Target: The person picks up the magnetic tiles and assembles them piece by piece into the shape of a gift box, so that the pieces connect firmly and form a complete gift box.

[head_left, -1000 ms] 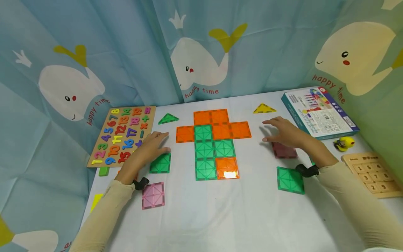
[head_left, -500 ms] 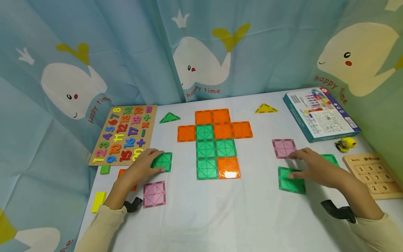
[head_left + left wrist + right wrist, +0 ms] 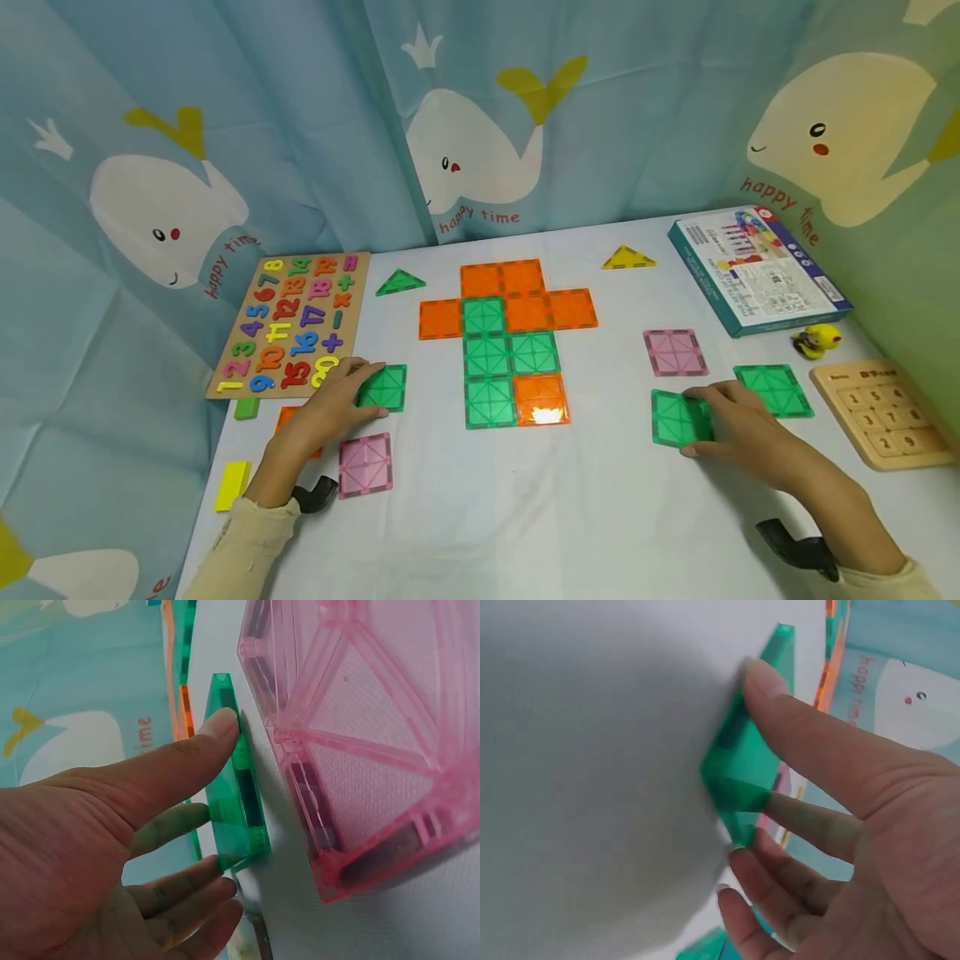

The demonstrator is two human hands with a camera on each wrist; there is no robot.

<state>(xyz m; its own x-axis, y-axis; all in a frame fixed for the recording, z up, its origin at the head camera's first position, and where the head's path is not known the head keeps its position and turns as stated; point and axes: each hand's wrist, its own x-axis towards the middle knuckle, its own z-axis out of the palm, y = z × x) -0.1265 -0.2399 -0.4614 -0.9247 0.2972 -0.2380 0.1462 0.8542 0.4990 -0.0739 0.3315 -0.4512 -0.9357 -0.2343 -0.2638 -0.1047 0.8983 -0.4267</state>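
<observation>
My left hand (image 3: 328,410) pinches a green square magnetic tile (image 3: 387,388) by opposite edges, thumb on the near edge, beside the number board. In the left wrist view, a pink square tile (image 3: 390,697) lies close to that hand. On the right, my right hand (image 3: 753,433) holds another green square tile (image 3: 677,418) between thumb and fingers; the right wrist view shows this tile (image 3: 754,757) tilted against the white cloth. A pink tile (image 3: 675,352) lies just beyond it, and a third green tile (image 3: 776,390) lies behind the right hand.
Orange and green tiles (image 3: 487,355) form a joined flat figure mid-table. Green (image 3: 400,282) and yellow (image 3: 628,257) triangles lie behind. A number board (image 3: 288,325) stands left; a box (image 3: 761,271), yellow toy (image 3: 817,341) and wooden number board (image 3: 885,414) are right.
Both hands have come down and nearer the person. The left hand has taken hold of its green tile. The right hand has gripped the other green tile and shifted it slightly left and away.
</observation>
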